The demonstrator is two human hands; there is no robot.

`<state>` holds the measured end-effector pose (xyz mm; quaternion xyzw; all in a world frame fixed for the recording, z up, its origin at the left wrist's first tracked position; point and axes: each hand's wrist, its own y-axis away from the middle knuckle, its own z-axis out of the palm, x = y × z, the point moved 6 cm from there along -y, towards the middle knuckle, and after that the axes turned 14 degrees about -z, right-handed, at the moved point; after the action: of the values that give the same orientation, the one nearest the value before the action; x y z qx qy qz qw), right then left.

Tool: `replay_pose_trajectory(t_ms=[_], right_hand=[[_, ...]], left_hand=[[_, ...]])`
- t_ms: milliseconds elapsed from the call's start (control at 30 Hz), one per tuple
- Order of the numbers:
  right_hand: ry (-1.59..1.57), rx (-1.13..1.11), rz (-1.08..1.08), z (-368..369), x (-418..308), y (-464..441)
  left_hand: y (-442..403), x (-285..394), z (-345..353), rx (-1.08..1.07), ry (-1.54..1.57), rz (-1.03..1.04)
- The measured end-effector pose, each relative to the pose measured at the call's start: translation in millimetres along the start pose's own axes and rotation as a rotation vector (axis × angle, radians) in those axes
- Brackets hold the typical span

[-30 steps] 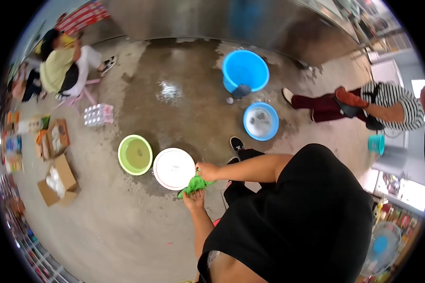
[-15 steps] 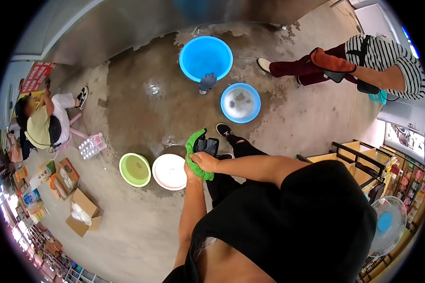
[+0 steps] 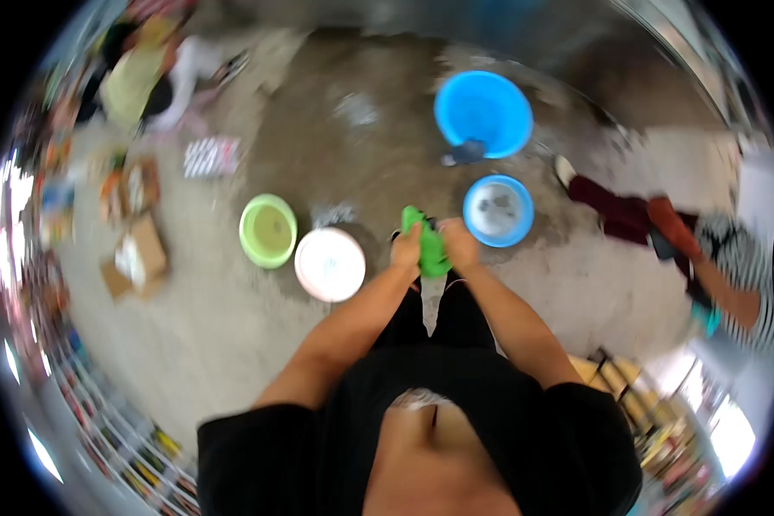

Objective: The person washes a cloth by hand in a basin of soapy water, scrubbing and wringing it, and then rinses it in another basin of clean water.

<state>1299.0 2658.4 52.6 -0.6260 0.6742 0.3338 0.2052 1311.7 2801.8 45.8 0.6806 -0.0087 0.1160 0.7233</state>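
Observation:
A bright green cloth item (image 3: pixel 430 249) with some dark edging is held in front of my body, above my feet. My left hand (image 3: pixel 406 249) has its fingers closed around the near left side of it. On the other side, my right hand (image 3: pixel 461 244) grips it too; motion blurs the fingers. A light blue basin (image 3: pixel 468 211) with whitish suds and dark bits in it stands on the floor beyond my right hand. Left of my hands are a pale pink basin (image 3: pixel 329 265) and a green basin (image 3: pixel 290 230).
A large blue tub (image 3: pixel 505 95) with a dark grey cloth item (image 3: pixel 466 153) at its rim stands on wet concrete. A person in a striped top (image 3: pixel 731 249) wears a red mitt (image 3: pixel 672 225) at right. Another person (image 3: pixel 138 82) sits far left, near bottles (image 3: pixel 211 157) and an open carton (image 3: pixel 138 258).
My view has turned, so the basins appear shifted. My hands, clasped together on the green cloth item before, are now apart on either side of it.

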Motion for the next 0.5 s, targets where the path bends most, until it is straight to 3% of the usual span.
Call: replay_pose_trajectory(t_ms=[33, 133, 233, 300, 367, 400, 433, 467, 500], right_hand=[[-0.322, 0.431, 0.0, 8, 36, 5], [-0.369, 0.445, 0.308, -25, 34, -11], [-0.441, 0.465, 0.277, 7, 41, -21], [-0.597, 0.409, 0.329, 8, 6, -27], [-1.456, 0.015, 0.65, 32, -62, -26], [-1.447, 0.001, 0.645, 31, -80, -30], [-1.74, -0.217, 0.566, 37, -114, -36], [-2.018, -0.453, 0.472, 39, -141, -40], [-2.007, -0.47, 0.471, 51, -139, -48]], left_hand=[[26, 16, 4, -0.01, 0.05, 0.005], [8, 19, -21, -0.028, 0.072, 0.1], [17, 28, -32, -0.071, 0.113, 0.055], [25, 24, -16, -0.405, 0.2, -0.091], [57, 35, -11, -0.531, 0.311, -0.153], [73, 39, -9, -0.612, 0.379, -0.245], [82, 39, -8, -0.693, 0.446, -0.335], [80, 43, -13, -0.717, 0.502, -0.281], [78, 46, -19, -0.743, 0.558, -0.228]])
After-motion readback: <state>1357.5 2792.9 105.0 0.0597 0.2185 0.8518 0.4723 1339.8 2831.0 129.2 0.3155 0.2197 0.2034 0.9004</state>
